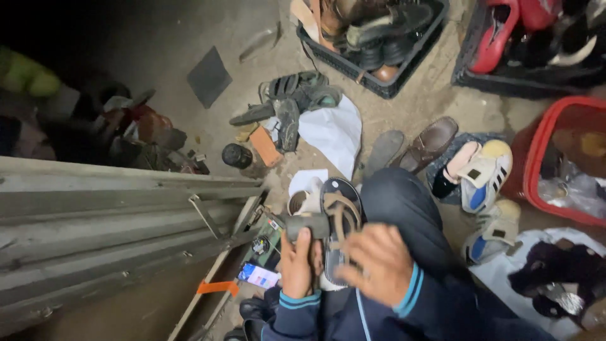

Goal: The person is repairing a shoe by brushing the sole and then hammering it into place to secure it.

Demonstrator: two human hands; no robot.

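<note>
Head view, looking down over the person's lap to a dirt floor (164,38).

Item in hand: brown strapped sandal (341,211), sole dark, straps tan, held upright over the raised knee (401,202); left hand (298,265) closed around a dark grey block-like tool or pad (307,225) pressed against the sandal's near edge; right hand (377,262) blurred, fingers curled loosely over the sandal's lower part, whether it truly grips cannot be told.

Stage, as judged: work on this sandal is under way, not finished; no mate to it can be picked out among the footwear around.

Around it: white cloth or paper (333,131) on the floor just beyond; dark sandals in a heap (293,101) beside an orange-brown block (264,145); small dark round pot (237,155); a brown leather shoe (430,144) and a grey sole (383,150); white trainers with blue marks (483,173); black crate of shoes (379,38); second crate with red footwear (505,38); red tub (555,158); much of this looks untouched, so a fair backlog appears left.

Left side: grey planks (95,215); small bright screen (257,275) by the left wrist.
</note>
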